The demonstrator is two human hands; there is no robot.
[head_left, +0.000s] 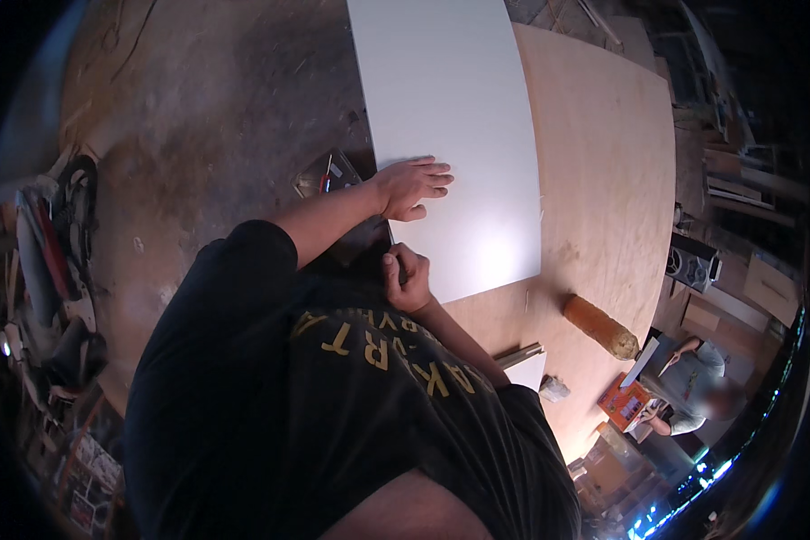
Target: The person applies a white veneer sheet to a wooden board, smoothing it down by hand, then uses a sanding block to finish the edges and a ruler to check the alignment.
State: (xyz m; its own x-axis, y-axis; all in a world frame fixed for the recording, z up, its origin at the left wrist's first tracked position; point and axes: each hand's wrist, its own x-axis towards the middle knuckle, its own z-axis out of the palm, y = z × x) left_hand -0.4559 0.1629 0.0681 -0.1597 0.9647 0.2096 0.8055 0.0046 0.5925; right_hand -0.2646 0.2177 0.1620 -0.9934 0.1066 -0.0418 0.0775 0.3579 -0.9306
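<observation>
A long white board (450, 117) lies on a larger light wooden sheet (594, 135). My left hand (414, 187) rests flat on the board's left part, fingers stretched out and palm down. Just nearer to me, my right hand (407, 281) is closed in a fist at the board's left edge, close to my body. Its fingers curl around something thin at that edge, mostly hidden, which I cannot make out. Beneath my left forearm, beside the board, a dark box-like object (322, 171) with a small red part is partly covered.
An orange-brown cylinder (598, 326) lies on the wooden sheet at the right. Nearer me are a thin strip (520, 355) and a crumpled clear bag (554, 389). At the far right another person (697, 382) is beside an orange box (623, 402). Dark clutter (58, 261) stands at the left.
</observation>
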